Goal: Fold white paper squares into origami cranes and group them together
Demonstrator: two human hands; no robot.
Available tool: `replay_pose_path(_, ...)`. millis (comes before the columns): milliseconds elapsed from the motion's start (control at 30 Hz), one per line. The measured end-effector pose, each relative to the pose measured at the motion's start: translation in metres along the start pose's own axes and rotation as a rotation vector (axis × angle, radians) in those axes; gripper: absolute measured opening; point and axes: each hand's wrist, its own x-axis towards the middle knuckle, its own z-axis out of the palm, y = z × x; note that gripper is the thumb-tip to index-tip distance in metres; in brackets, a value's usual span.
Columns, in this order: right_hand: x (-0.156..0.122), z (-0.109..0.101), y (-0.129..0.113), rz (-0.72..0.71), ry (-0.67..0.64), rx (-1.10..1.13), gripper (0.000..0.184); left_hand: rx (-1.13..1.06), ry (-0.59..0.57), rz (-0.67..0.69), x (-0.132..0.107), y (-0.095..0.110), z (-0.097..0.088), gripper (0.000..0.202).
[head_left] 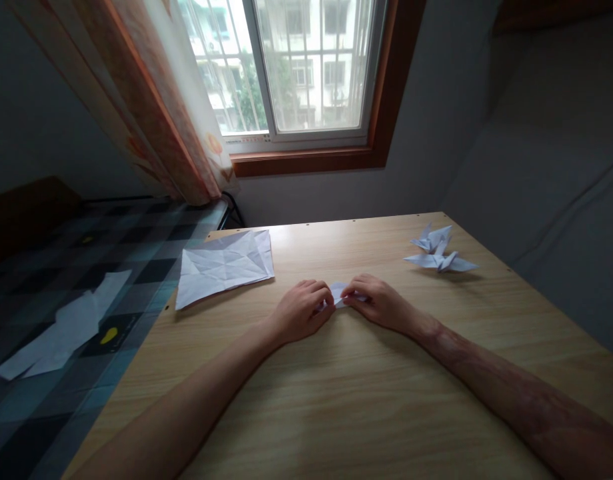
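Two-handed pinch on paper (338, 294), cranes (440, 255), sheet (224, 267) nearby

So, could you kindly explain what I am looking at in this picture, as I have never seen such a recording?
There is no machine here. The two bare arms belong to a person wearing a camera on the head, so the one picture looks forward and down over a wooden table. The left hand and right hand meet in the middle and pinch a small folded paper between them. On the table, to the left, lies a creased white sheet, opened flat. To the right sit folded paper figures, shaped rather like birds. Beside the table, white paper scraps lie on a checked cloth.
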Motion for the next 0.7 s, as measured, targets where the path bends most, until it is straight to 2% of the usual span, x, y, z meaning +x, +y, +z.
replay_pose_path(133,-0.0015,-0.0006,0.0000,0.061,-0.009,0.052,0.007,0.024,0.018,-0.012,-0.0011,0.0014,-0.0006,0.020)
replay_pose_path(300,-0.0005,-0.0009,0.0011,0.077,-0.009,0.077,0.010,0.041,0.063,0.063,-0.0046,-0.0016,0.0005,0.026)
replay_pose_path(400,0.0005,-0.0014,0.0011,0.069,0.021,0.027,0.012,0.053,0.068,0.089,-0.0056,-0.0038,0.0021,0.026)
replay_pose_path(567,0.0006,-0.0015,0.0015,0.066,0.049,-0.080,0.029,0.098,0.044,0.091,-0.0044,-0.0028,0.0016,0.019)
replay_pose_path(700,-0.0008,-0.0005,-0.0008,0.053,0.038,-0.144,0.023,0.139,0.073,0.078,-0.0045,-0.0011,-0.0005,0.020)
